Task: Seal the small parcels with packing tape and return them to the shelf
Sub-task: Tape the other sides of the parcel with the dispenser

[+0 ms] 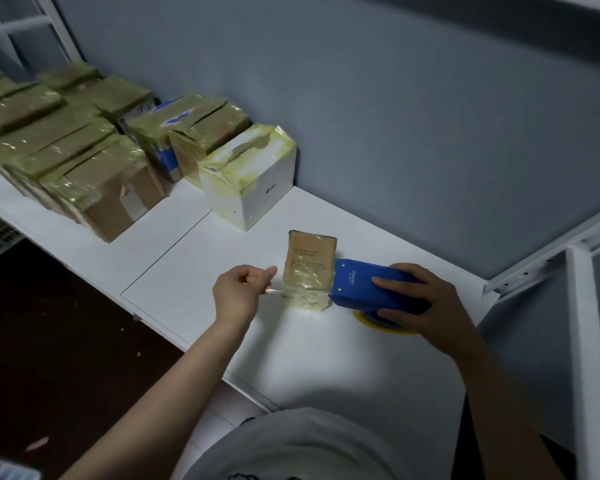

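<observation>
A small brown parcel stands on the white shelf, its lower part wrapped in clear yellowish tape. My left hand pinches the free end of the tape just left of the parcel. My right hand grips a blue tape dispenser pressed against the parcel's right side. The yellow tape roll shows under the dispenser. The tape strip runs across the parcel's near face between both hands.
Several taped brown parcels fill the shelf's left part. A white taped box stands behind the small parcel near the grey wall. A white metal shelf post rises at the right. Dark floor lies below on the left.
</observation>
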